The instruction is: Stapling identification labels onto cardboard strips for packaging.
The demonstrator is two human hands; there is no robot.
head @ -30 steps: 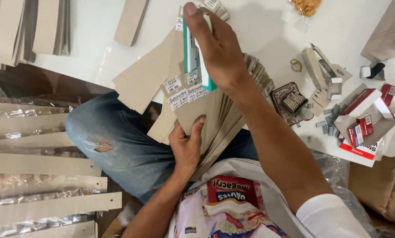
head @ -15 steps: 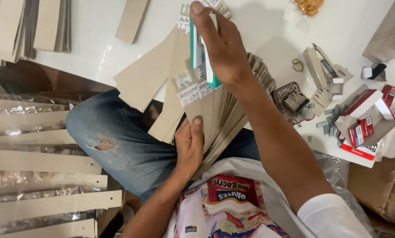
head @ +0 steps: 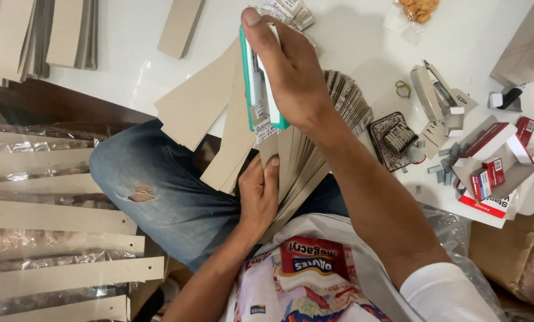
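Observation:
My right hand (head: 291,77) grips a teal and white stapler (head: 256,83), pressing it down on the far end of a fanned stack of grey cardboard strips (head: 306,158). Small printed paper tags (head: 266,122) lie under the stapler on the strips. My left hand (head: 260,194) holds the near end of the same stack against my lap, thumb and fingers pinching the strips. My knee in blue jeans (head: 160,179) is just left of the stack.
More cardboard strips (head: 46,33) lie at the top left, and bagged strips (head: 58,238) at the left. On the white surface to the right are a second stapler (head: 434,92), a staple tray (head: 392,140), red staple boxes (head: 493,167) and a rubber band (head: 403,89).
My right hand has slid the stapler and tags a little further up along the strips. The left hand has kept its hold on the stack's near end.

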